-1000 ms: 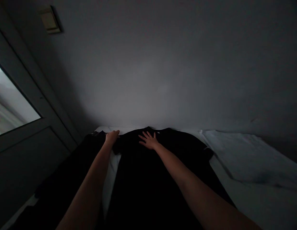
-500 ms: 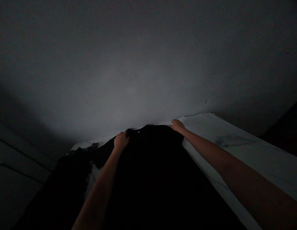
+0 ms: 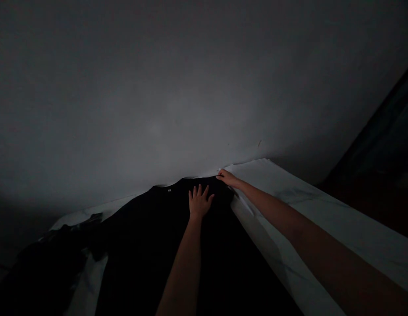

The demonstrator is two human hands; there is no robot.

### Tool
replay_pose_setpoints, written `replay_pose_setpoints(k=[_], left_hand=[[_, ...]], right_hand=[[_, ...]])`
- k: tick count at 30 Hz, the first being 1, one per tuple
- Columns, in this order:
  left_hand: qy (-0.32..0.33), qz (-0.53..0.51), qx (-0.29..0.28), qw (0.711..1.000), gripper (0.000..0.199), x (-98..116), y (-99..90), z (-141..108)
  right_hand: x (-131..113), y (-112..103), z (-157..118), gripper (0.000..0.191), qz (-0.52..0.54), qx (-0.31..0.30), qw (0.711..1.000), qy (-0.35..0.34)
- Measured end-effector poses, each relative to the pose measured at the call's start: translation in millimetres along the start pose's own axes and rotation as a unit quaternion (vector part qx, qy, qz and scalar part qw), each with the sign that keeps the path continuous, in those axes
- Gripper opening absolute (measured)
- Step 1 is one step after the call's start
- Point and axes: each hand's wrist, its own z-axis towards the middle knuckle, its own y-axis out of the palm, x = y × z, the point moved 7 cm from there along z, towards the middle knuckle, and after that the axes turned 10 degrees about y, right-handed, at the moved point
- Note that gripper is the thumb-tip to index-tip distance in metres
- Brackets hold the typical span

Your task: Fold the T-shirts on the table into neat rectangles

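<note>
A black shirt [image 3: 151,245] lies spread out with its collar toward the wall, a small pale label [image 3: 169,190] showing at the neck. My left hand [image 3: 200,202] rests flat on its upper part, right of the collar, fingers spread. At the shirt's right shoulder edge, my right hand [image 3: 226,177] pinches the black cloth between thumb and fingers.
Under the shirt is a white marbled surface [image 3: 299,197] reaching to the right. Other dark cloth [image 3: 48,263] is bunched at the left. A grey wall [image 3: 190,96] rises behind. Dark fabric or shadow fills the far right.
My left hand has moved from the left of the collar to its right and now lies with fingers spread. My right hand stays at the right shoulder. The view has shifted to the right.
</note>
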Motion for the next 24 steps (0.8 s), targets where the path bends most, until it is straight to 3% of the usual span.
replay_pose_setpoints(k=[7,12,17,21,22,24], left_hand=[[-0.008,-0.004,-0.015,1.0,0.066,0.6,-2.0,0.8],[-0.004,-0.008,-0.008,1.0,0.064,1.5,-0.3,1.1],[-0.008,-0.02,-0.001,1.0,0.063,0.8,1.9,2.4],[-0.01,-0.021,-0.003,1.0,0.065,1.7,2.3,2.2],[-0.01,-0.021,-0.004,1.0,0.065,2.0,2.2,2.1],[-0.009,-0.022,-0.004,1.0,0.066,2.6,1.8,2.2]], right_hand=[[14.3,-2.2,5.7,0.044,0.025,-0.142,0.985,0.09],[-7.3,11.5,-23.8,0.041,0.181,-0.251,0.95,0.029],[-4.6,23.8,-49.1,0.032,0.277,-0.227,0.927,0.115],[-0.1,27.8,-54.8,0.039,0.24,-0.286,0.921,0.112],[3.8,21.5,-50.1,0.04,0.208,-0.265,0.937,0.099],[15.5,-2.6,-35.8,0.04,0.119,-0.143,0.98,0.077]])
